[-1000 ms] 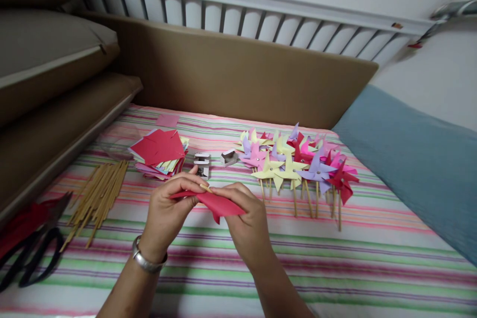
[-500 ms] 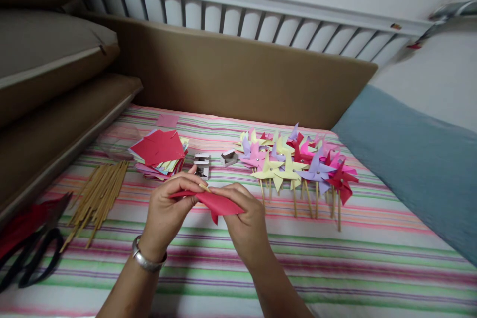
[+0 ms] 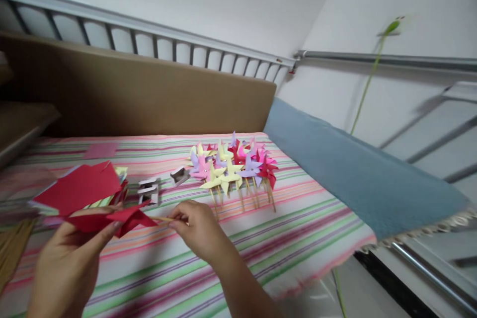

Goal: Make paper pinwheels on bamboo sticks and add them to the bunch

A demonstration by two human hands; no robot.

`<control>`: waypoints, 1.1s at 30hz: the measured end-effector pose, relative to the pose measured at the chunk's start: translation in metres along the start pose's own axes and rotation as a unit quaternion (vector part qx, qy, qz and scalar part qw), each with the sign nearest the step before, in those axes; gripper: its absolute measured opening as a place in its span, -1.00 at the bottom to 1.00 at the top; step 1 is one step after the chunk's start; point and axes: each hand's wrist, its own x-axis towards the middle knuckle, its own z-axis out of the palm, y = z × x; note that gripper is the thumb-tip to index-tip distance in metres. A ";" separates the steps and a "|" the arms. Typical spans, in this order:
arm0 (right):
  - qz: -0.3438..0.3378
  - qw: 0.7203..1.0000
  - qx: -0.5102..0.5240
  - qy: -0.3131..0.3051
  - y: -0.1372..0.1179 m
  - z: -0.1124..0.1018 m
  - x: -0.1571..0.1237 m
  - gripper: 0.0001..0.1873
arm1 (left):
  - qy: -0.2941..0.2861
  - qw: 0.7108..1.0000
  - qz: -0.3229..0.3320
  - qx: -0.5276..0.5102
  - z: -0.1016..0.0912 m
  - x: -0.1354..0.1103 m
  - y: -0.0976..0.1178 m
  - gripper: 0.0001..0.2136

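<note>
"Where is the open room lying?"

"Mostly to the right. The striped cloth (image 3: pixel 290 233) is spreading bare between the right forearm and its fringed near edge, which is dropping off at the lower right. A blue cloth (image 3: pixel 335 174) is bordering it along the right side, and a brown board (image 3: pixel 156 94) is standing along the far edge."

"And on the left?"

"That side is looking tighter. A stack of colored paper (image 3: pixel 85 191) is sitting right behind the left hand (image 3: pixel 70 263), a bundle of sticks (image 3: pixel 15 248) is lying at the picture's edge, and two small boxes (image 3: pixel 149 191) are resting beyond the work. The group of pinwheels (image 3: pixel 233 169) is lying farther back, beyond the right hand (image 3: pixel 196 228)."

"How are the hands posing?"

"The left is gripping a red paper pinwheel (image 3: pixel 130 219), thumb lying along the near side, other fingers partly hidden behind. The right is pinching a thin stick (image 3: pixel 162 218) between thumb and forefinger, the rest curling in, its forearm slanting up from the bottom edge. The pinwheel is hovering between them, above the cloth, with the stick pointing toward the right hand."

"Any writing?"

"A small mark is showing near the white rail's (image 3: pixel 208 51) right end, too small to read."
</note>
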 end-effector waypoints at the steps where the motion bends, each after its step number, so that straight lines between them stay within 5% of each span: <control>1: -0.001 1.000 -0.011 0.005 0.002 0.000 0.000 -0.91 | 0.005 1.000 -0.017 -0.020 0.002 0.001 0.000 -0.81; 6: -0.012 1.000 -0.025 0.014 0.005 0.002 0.002 -0.95 | 0.001 0.994 -0.093 -0.059 0.004 0.003 -0.004 -0.65; 10: -0.013 0.999 -0.026 0.012 0.005 0.004 0.004 -0.93 | 0.009 0.993 -0.118 -0.031 0.000 0.005 -0.010 -0.77; 23: -0.014 0.996 -0.086 -0.004 0.012 0.007 0.000 -0.86 | 0.038 0.993 -0.095 -0.066 0.005 0.003 0.011 -0.76; 33: 0.048 0.991 -0.120 0.031 0.009 -0.009 -0.053 -0.86 | -0.060 0.990 -0.128 -0.001 0.006 -0.013 0.023 -0.64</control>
